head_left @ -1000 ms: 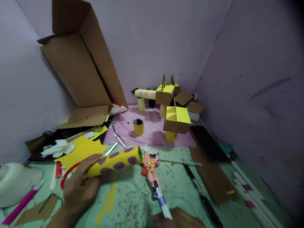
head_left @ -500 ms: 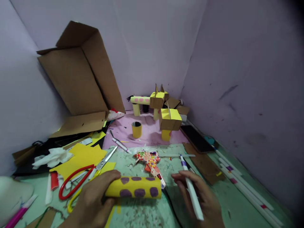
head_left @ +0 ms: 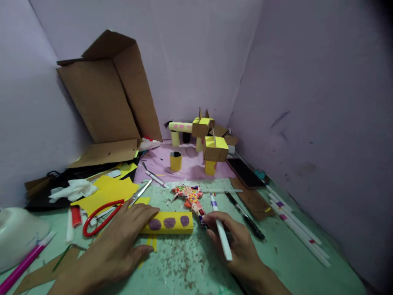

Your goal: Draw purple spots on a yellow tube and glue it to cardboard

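Exposing bare strip: purple-spotted yellow paper tube (head_left: pixel 172 223) now turned, left hand (head_left: pixel 123 233) loose atop; right hand (head_left: pixel 238 239) grasps white purple-banded marker (head_left: pixel 222 233).

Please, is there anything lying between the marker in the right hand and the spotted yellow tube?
Yes: the floral glue gun. Its handle lies between the white marker in the right hand and the right end of the yellow tube. Nothing else visible does.
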### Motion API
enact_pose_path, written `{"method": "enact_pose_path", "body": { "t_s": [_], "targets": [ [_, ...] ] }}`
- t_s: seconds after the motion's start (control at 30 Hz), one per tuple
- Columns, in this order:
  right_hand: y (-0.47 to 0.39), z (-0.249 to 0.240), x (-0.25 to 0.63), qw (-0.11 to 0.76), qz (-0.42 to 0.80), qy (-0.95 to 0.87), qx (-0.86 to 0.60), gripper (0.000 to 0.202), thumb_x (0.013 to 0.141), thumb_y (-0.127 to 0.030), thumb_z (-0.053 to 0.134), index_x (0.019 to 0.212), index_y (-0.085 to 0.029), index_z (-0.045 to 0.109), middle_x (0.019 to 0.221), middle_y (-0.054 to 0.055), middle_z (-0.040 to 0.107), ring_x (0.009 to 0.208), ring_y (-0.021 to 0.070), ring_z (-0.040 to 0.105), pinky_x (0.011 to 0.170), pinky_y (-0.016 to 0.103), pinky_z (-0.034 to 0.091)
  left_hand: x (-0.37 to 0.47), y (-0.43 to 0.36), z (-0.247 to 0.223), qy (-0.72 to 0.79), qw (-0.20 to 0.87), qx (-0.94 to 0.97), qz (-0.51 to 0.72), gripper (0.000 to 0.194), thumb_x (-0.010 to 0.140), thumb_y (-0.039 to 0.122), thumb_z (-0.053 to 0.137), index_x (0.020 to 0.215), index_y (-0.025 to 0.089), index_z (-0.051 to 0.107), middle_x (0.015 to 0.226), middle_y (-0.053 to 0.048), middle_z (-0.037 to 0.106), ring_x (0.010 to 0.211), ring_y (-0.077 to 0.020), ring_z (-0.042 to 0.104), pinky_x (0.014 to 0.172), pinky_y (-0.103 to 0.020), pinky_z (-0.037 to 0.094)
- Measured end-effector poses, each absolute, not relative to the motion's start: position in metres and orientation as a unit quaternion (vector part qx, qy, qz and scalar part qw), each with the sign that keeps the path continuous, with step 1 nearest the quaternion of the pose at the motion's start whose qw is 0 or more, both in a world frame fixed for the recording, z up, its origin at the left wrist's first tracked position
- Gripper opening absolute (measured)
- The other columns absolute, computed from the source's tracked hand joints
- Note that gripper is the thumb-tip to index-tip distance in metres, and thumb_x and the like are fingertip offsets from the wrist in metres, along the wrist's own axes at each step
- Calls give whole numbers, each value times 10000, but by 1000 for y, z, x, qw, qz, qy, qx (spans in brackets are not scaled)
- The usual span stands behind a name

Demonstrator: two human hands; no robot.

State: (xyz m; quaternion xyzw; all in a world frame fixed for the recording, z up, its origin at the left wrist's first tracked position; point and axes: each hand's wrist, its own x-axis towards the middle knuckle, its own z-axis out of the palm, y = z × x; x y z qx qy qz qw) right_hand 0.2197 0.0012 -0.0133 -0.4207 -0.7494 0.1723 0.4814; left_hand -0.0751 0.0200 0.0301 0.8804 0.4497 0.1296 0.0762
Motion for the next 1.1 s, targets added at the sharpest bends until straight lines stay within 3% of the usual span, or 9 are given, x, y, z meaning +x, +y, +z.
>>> {"method": "enact_pose_path", "body": {
  "t_s": [0.23,0.43,0.63,0.77,0.9,1.0,1.1],
  "targets": [
    [-3,-19,221,429,50,-832,-349,251,794,-119,536,1023,-218,567,680,11,688,558,157,663,523,240,475,-65,24,11,443,15,875,193,460,779,110,516,1204,280,475,1111,-39,675,1048,-254,616,1089,-580,272],
    [4,-26,210,342,-44,-892,-293,192,818,-163,438,920,-215,592,543,-5,640,430,149,557,413,269,314,-78,31,16,485,-45,828,278,407,790,107,455,1175,235,471,1111,-91,683,1046,-275,617,1027,-552,351],
    [11,-25,205,298,-93,-913,-262,234,934,-200,391,916,-241,620,547,-14,636,433,142,566,401,255,340,-79,32,16,492,-50,825,273,461,773,82,464,1204,247,441,1132,-81,672,1084,-277,604,1041,-588,322],
    [13,-28,207,310,-101,-910,-256,200,908,-174,436,996,-226,608,558,-9,662,419,144,575,388,247,347,-73,28,17,492,-42,824,276,477,750,52,454,1186,244,441,1124,-73,664,1086,-273,598,1040,-591,319],
    [12,-18,212,391,-73,-872,-286,238,831,-127,452,969,-218,624,546,6,646,415,154,560,384,255,359,-72,25,20,499,-33,825,264,454,745,57,465,1160,242,465,1077,-64,672,1040,-269,619,1033,-586,333],
    [15,6,215,441,28,-823,-357,294,829,-112,526,1081,-212,641,659,17,683,539,145,625,496,235,478,-72,26,21,510,-19,820,259,432,762,69,470,1160,236,467,1087,-66,674,1037,-269,624,1034,-598,332],
    [24,28,217,489,85,-748,-440,203,826,-174,601,1001,-216,695,723,20,725,598,148,664,563,229,536,-73,27,20,517,-5,816,258,406,780,98,487,1165,228,473,1117,-66,674,1061,-278,616,1035,-605,335]
  ]
}}
